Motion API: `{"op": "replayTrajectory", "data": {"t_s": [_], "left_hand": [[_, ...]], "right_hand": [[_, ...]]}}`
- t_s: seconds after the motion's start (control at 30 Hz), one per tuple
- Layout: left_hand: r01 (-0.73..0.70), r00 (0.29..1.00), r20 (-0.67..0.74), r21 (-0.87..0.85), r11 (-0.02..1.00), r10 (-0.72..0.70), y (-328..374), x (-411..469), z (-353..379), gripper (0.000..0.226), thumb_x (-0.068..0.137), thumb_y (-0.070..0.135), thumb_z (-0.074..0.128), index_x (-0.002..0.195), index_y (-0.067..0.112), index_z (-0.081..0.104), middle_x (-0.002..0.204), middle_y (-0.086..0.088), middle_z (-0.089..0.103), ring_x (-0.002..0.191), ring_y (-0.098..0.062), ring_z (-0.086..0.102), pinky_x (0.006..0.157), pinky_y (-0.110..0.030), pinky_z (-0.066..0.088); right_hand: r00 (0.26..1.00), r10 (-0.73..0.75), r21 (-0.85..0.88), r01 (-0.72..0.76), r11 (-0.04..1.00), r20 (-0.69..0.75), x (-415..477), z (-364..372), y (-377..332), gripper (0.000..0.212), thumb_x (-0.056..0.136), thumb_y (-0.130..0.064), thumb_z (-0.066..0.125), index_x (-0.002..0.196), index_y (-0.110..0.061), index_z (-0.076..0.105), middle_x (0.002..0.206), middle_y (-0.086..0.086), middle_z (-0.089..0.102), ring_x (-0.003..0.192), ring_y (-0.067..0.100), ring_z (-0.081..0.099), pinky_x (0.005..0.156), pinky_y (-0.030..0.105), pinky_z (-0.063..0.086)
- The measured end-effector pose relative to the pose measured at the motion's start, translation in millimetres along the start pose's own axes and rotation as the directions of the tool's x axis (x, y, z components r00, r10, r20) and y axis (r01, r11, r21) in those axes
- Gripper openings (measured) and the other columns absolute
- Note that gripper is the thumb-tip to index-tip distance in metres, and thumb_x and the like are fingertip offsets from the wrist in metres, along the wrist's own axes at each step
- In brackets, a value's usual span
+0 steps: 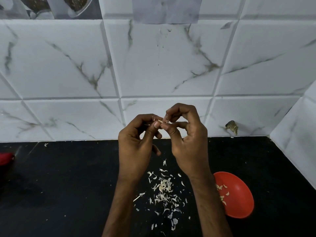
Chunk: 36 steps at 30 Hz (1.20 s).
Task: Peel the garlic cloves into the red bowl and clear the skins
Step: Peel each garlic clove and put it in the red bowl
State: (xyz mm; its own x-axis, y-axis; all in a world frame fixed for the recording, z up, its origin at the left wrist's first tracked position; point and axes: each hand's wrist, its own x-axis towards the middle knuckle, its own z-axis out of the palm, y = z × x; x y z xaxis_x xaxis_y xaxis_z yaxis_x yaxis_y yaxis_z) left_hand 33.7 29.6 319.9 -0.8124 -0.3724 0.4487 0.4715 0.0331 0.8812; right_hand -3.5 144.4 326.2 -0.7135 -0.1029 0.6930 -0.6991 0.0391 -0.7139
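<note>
One garlic clove [160, 120], left hand [135, 142] and right hand [188, 137] are pinching it.
Fingers [177, 124] are working high, probably so skins [164, 190] are landing below them, red bowl [239, 199] waiting lower-right.

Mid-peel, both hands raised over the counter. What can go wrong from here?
1. The garlic clove is pinched at the fingertips of the left hand and right hand; it may slip into the skins below, not the red bowl off to the right.
2. The right forearm covers the bowl's left edge; lowering it might nudge the bowl.
3. Skins lie scattered across the counter; strays could be missed.
</note>
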Motion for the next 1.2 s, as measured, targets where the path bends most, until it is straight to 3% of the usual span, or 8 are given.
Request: {"op": "replayTrajectory", "data": {"t_s": [0.13, 0.27, 0.43, 0.57, 0.73, 0.83, 0.97, 1.2], "left_hand": [[0.034, 0.999, 0.025, -0.049, 0.998, -0.033, 0, 0, 2, 0.009, 0.093, 0.009, 0.061, 0.097, 0.003, 0.067, 0.089, -0.004, 0.069, 0.073, -0.018, 0.062, 0.043, -0.034, 0.052], [0.047, 0.999, 0.024, -0.085, 0.995, -0.045, 0, -1, 6, 0.014, 0.092, 0.013, 0.062, 0.097, 0.002, 0.067, 0.088, -0.007, 0.069, 0.075, -0.021, 0.065, 0.043, -0.035, 0.053], [0.030, 1.000, 0.008, -0.102, 0.994, -0.030, 0, -1, 12, 0.009, 0.094, 0.010, 0.061, 0.097, 0.002, 0.064, 0.090, -0.011, 0.068, 0.074, -0.026, 0.068, 0.042, -0.034, 0.052], [0.042, 0.999, 0.012, -0.123, 0.991, -0.040, 1, -2, 14, 0.003, 0.096, 0.006, 0.059, 0.097, 0.003, 0.059, 0.093, -0.003, 0.067, 0.074, -0.017, 0.070, 0.042, -0.027, 0.051], [0.091, 0.994, -0.035, -0.217, 0.972, -0.101, 1, -1, 20, 0.016, 0.089, 0.016, 0.062, 0.095, 0.002, 0.060, 0.090, -0.007, 0.066, 0.068, -0.015, 0.067, 0.042, -0.023, 0.048], [0.101, 0.992, -0.044, -0.238, 0.966, -0.115, -2, 0, 21, 0.017, 0.089, 0.017, 0.062, 0.096, 0.001, 0.064, 0.082, -0.004, 0.068, 0.067, -0.014, 0.066, 0.042, -0.024, 0.049], [0.095, 0.994, -0.032, -0.237, 0.967, -0.105, -4, 1, 19, 0.014, 0.088, 0.014, 0.063, 0.096, 0.002, 0.066, 0.081, -0.002, 0.070, 0.068, -0.013, 0.066, 0.044, -0.025, 0.050], [0.090, 0.993, -0.048, -0.289, 0.953, -0.108, -6, 2, 20, 0.017, 0.083, 0.013, 0.067, 0.093, 0.000, 0.062, 0.083, -0.005, 0.068, 0.072, -0.015, 0.065, 0.048, -0.025, 0.053]], "right_hand": [[0.999, 0.000, -0.059, 0.003, 0.998, 0.049, -1, -1, 3, 0.033, 0.093, -0.011, 0.069, 0.108, -0.035, 0.053, 0.099, -0.014, 0.058, 0.090, 0.022, 0.057, 0.081, 0.024, 0.048], [0.999, -0.002, -0.036, 0.003, 0.999, 0.041, -1, 0, 4, 0.044, 0.095, -0.008, 0.064, 0.105, -0.046, 0.044, 0.103, -0.006, 0.058, 0.092, 0.016, 0.054, 0.083, 0.013, 0.041], [0.998, 0.058, 0.169, -0.057, 0.984, -0.005, -3, 7, -2, 0.043, 0.094, 0.012, 0.055, 0.104, -0.029, 0.043, 0.107, 0.026, 0.054, 0.091, 0.011, 0.057, 0.077, 0.007, 0.048], [0.993, 0.102, 0.236, -0.087, 0.968, -0.052, -5, 14, 4, 0.038, 0.095, 0.000, 0.054, 0.105, -0.035, 0.044, 0.109, 0.014, 0.059, 0.101, 0.022, 0.062, 0.083, 0.031, 0.060], [0.987, 0.148, 0.316, -0.122, 0.941, -0.059, -4, 17, 3, 0.032, 0.095, 0.002, 0.054, 0.107, -0.026, 0.044, 0.100, -0.012, 0.062, 0.094, 0.005, 0.061, 0.080, 0.036, 0.060], [0.980, 0.185, 0.350, -0.150, 0.925, -0.068, -3, 16, 2, 0.028, 0.096, -0.001, 0.057, 0.107, -0.024, 0.044, 0.100, -0.011, 0.063, 0.092, 0.000, 0.063, 0.077, 0.027, 0.058], [0.978, 0.186, 0.349, -0.142, 0.926, -0.093, -2, 16, 0, 0.032, 0.097, 0.011, 0.053, 0.105, -0.018, 0.043, 0.101, 0.004, 0.059, 0.085, -0.007, 0.061, 0.072, 0.009, 0.050], [0.972, 0.223, 0.405, -0.174, 0.898, -0.075, -2, 20, 7, 0.024, 0.098, -0.009, 0.056, 0.106, -0.028, 0.045, 0.103, -0.004, 0.062, 0.085, 0.002, 0.062, 0.069, 0.019, 0.050]]}}
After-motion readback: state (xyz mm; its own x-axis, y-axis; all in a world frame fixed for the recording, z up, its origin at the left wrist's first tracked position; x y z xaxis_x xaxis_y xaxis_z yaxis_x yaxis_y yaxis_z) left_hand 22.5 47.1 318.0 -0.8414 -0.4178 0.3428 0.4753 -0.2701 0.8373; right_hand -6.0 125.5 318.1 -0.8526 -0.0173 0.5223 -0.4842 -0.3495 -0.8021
